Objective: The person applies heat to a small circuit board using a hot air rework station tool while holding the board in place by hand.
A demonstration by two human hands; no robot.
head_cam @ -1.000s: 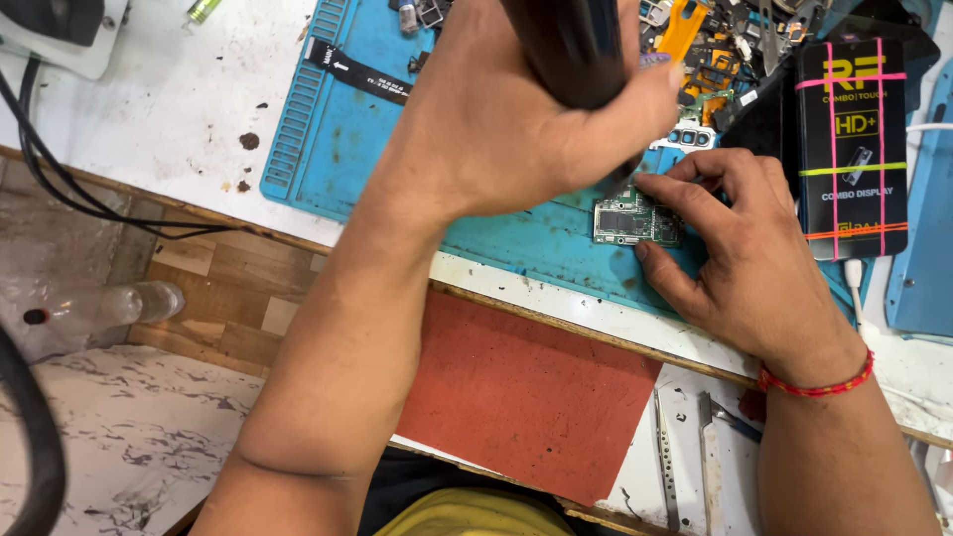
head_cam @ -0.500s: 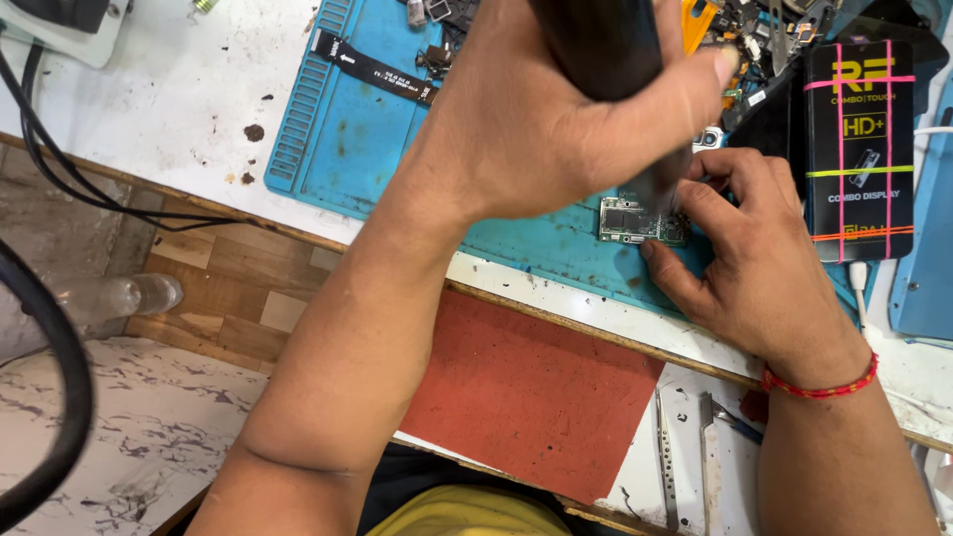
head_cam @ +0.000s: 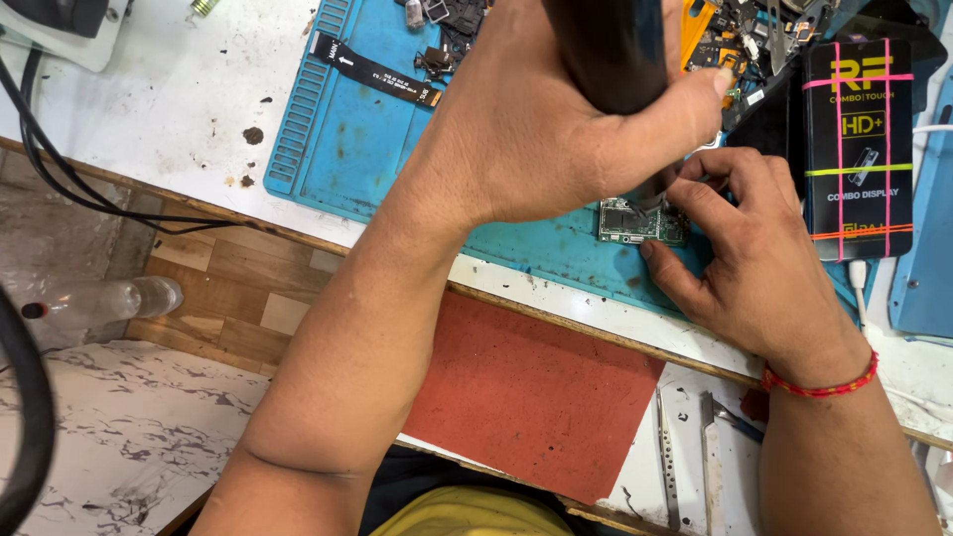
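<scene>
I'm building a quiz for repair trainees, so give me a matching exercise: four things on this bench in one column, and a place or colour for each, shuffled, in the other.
Things:
1. circuit board
2. work mat
3. red sheet
4. tweezers

Places and colours:
A. blue, with a ribbed left edge
B. on the white surface right of the red sheet
C. small and green, between the left hand and right hand
D. overhanging the bench's near edge

Pairs: 1-C, 2-A, 3-D, 4-B
</scene>
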